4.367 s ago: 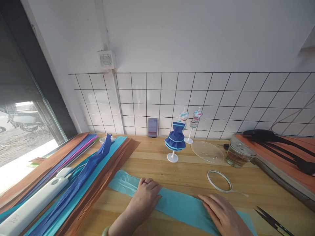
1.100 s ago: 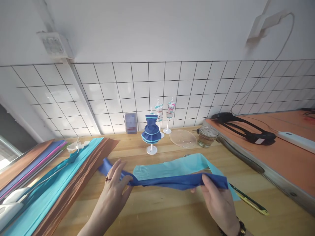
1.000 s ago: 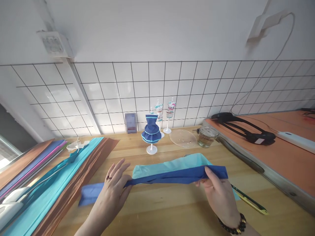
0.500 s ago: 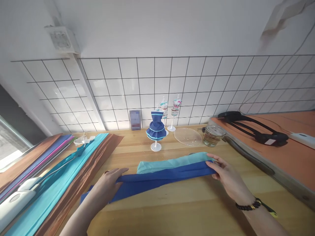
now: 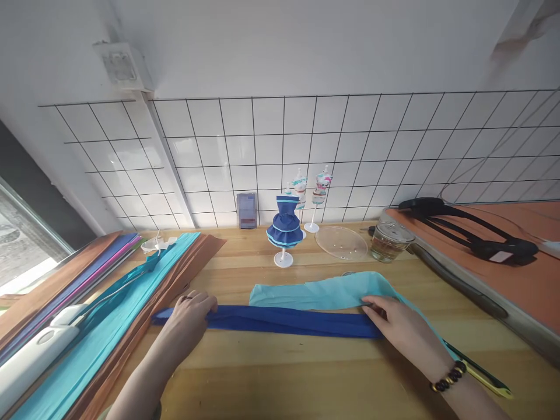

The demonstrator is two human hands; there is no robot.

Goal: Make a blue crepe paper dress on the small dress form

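Observation:
A dark blue strip (image 5: 284, 321) of thin, creased material, crepe paper or cloth, lies folded lengthwise across the wooden table. My left hand (image 5: 192, 312) closes on it near its left end, which sticks out beyond the wrist. At the right end, my right hand (image 5: 387, 318) pinches the strip between thumb and fingers. Just behind it rests a light turquoise strip (image 5: 306, 293), curving round under my right hand and wrist. Beyond both strips stands a small dress form wearing a blue ruffled dress (image 5: 284, 224) with light blue trim.
Long coloured sheets (image 5: 87, 344) and a white power strip (image 5: 44, 350) cover the left side. Behind are small dress forms (image 5: 321, 192), a clear disc (image 5: 341, 242) and a glass jar (image 5: 391, 242). A yellow-and-black cutter (image 5: 485, 376) lies by my right wrist; a black strapped object (image 5: 472, 230) sits right.
The blue strip has come down flatter and straighter, its right end lower and nearer me. My right hand has moved down with it, uncovering more of the turquoise strip and the cutter.

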